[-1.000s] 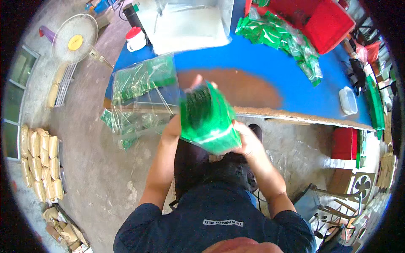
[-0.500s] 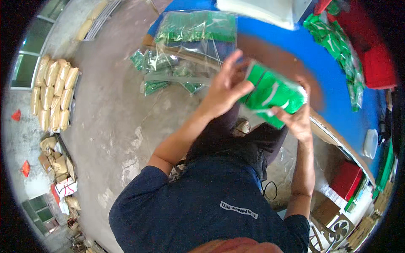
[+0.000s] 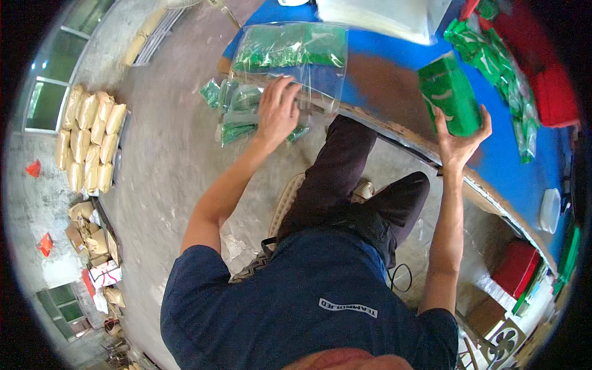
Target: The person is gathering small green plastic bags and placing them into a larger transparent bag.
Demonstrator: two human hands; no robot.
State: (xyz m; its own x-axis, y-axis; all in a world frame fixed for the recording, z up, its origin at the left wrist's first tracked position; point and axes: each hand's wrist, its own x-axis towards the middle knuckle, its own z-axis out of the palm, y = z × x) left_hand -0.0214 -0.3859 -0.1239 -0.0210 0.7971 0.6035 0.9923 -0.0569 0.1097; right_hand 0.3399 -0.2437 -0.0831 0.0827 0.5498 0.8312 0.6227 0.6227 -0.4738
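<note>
My right hand (image 3: 459, 139) grips a stack of green packets (image 3: 449, 94) and holds it up over the blue table (image 3: 394, 55). My left hand (image 3: 277, 111) reaches left with its fingers spread and rests on a clear plastic bag (image 3: 290, 58) that holds more green packets and hangs over the table's edge. Below that bag, several filled clear bags (image 3: 237, 111) sit in a heap.
Loose green packets (image 3: 493, 61) trail along the table's right side beside a red crate (image 3: 555, 92). A white bag (image 3: 382, 15) lies at the table's far end. Tan sacks (image 3: 89, 139) are stacked on the concrete floor at left. A red box (image 3: 517, 266) sits under the table.
My left hand has let go of the green stack and moved left onto the clear bag. My right hand alone now holds the stack, farther right. The camera has tilted.
</note>
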